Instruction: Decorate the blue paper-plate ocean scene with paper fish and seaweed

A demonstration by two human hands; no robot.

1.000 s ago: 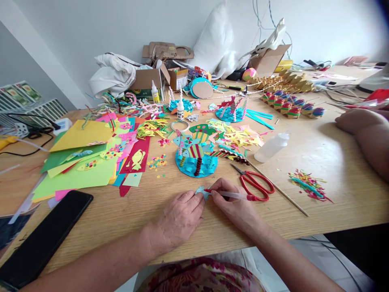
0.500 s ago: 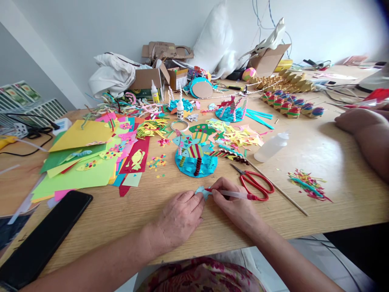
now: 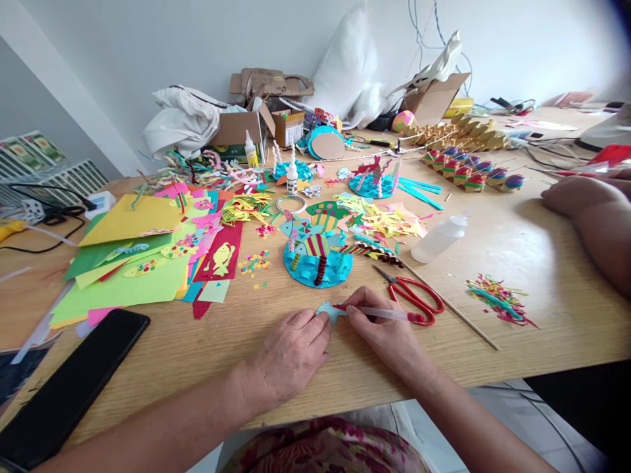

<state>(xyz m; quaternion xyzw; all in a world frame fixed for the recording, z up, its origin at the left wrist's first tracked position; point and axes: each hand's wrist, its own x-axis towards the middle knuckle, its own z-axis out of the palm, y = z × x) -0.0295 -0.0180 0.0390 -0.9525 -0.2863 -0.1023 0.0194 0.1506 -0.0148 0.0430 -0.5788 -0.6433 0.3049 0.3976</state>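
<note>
A small light blue paper cutout (image 3: 327, 309) lies on the table in front of me. My left hand (image 3: 297, 345) grips its left side, fingertips pressing it down. In my right hand (image 3: 382, 335) is a pen (image 3: 387, 313) with a red tip, a clear barrel and a red end; its tip touches the cutout's right part. Red-handled scissors (image 3: 417, 297) lie just beyond that hand, next to a thin wooden stick (image 3: 461, 315). Behind the cutout stands a round blue base (image 3: 310, 276) carrying decorated paper fish (image 3: 314, 246).
Coloured paper sheets (image 3: 133, 263) and a black phone (image 3: 79, 387) lie at left. A translucent bottle (image 3: 438, 240) and a pile of paper shreds (image 3: 497, 297) are at right. Another person's arm (image 3: 586, 210) rests on the table's right side. Cardboard boxes (image 3: 241, 131) stand behind.
My right hand and the pen have shifted very slightly to the right. My left hand still presses the cutout in the same place.
</note>
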